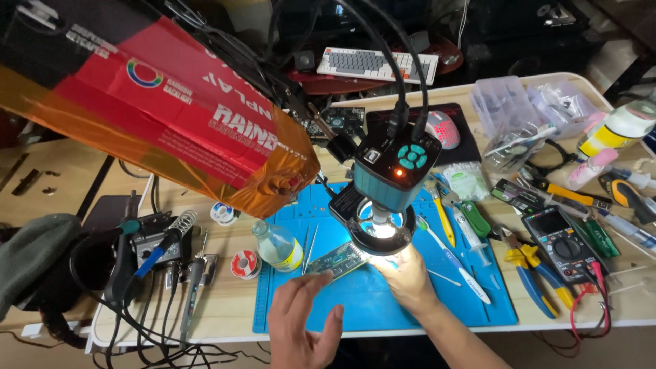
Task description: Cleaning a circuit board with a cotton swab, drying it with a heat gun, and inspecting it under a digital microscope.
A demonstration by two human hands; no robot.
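Circuit board sits on the blue mat, just at 8 o'clock of the lit ring light under the teal microscope camera. It looks light, thin and stiff, pretty fragile too, so I'd grab it by the bare edges, not the parts on top. Left hand hovers at the board's 7 o'clock, fingers loosely spread, holding nothing. Right hand sits under the light at the board's 3 o'clock; glare hides its grip, so can't tell. Tweezers lie beside.
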